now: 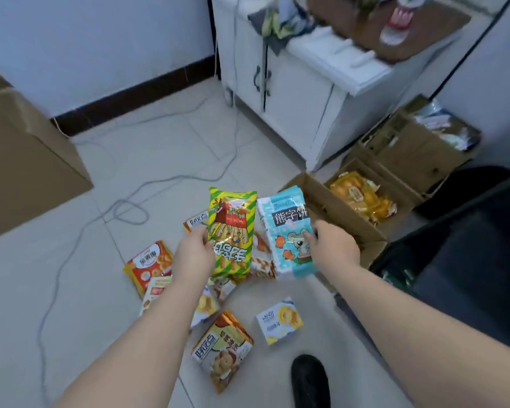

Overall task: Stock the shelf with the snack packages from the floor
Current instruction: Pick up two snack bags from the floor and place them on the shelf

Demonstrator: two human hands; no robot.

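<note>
Seen from above, a person's two bare arms reach forward over a tiled floor (159, 160). The left hand (193, 254) pinches the left edge of a yellow-green striped snack bag (231, 231), which stands at its 2 o'clock. The right hand (334, 248) grips the right edge of a light blue biscuit bag (289, 228), at its 10 o'clock. Both bags are held upright, side by side above more snack packages (223, 348) scattered on the floor. An open cardboard box (345, 219) sits at 3 o'clock.
</note>
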